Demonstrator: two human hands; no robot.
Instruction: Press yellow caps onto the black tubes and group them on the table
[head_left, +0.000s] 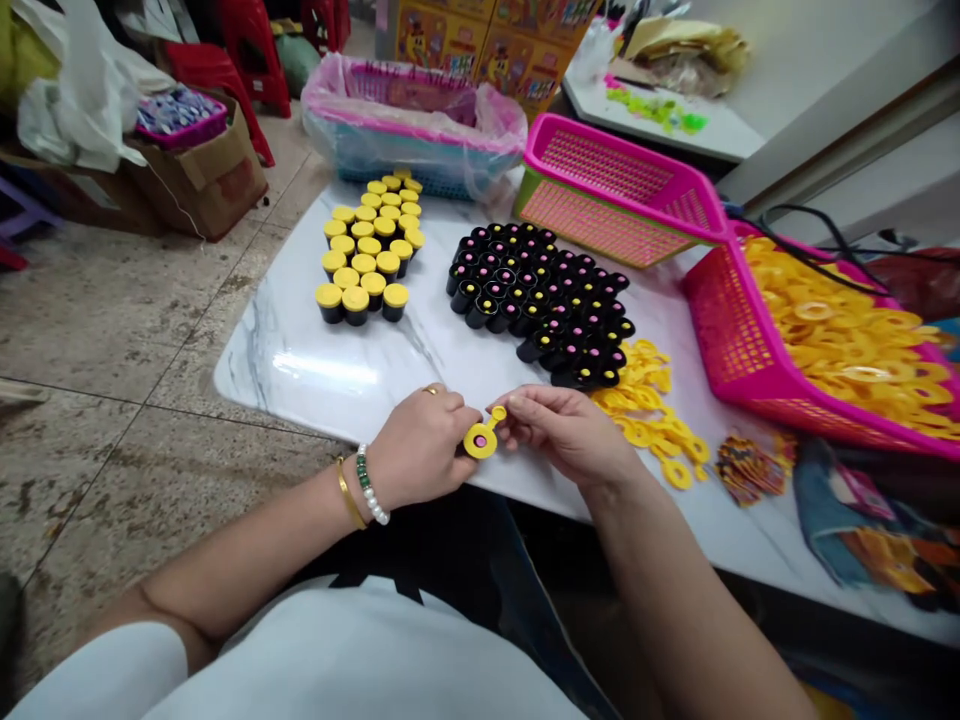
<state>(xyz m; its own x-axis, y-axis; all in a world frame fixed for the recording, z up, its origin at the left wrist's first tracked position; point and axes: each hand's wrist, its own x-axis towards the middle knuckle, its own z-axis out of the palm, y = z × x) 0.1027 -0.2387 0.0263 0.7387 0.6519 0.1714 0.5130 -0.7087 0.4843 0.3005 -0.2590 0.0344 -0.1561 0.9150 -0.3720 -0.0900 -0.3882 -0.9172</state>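
Note:
My left hand (431,445) is closed around a small cup, mostly hidden by the fingers. On its top sits a yellow ring-shaped plastic piece (480,440), a pink dot showing through the hole. With thumb and fingertips, my right hand (559,430) pinches near the small round tab of this yellow piece. Beyond my hands stands a cluster of black cups (525,290) with pink or yellow dots inside. Farther left are black cups with yellow lids (364,265). Loose yellow ring pieces (652,410) lie in a pile beside my right hand.
A pink basket (739,385) full of yellow ring pieces stands at the right. Behind the cups are another pink basket (622,190) and a plastic-lined basket (412,165). Small patterned pieces (750,470) lie on the white marbled table (300,365) near its front right.

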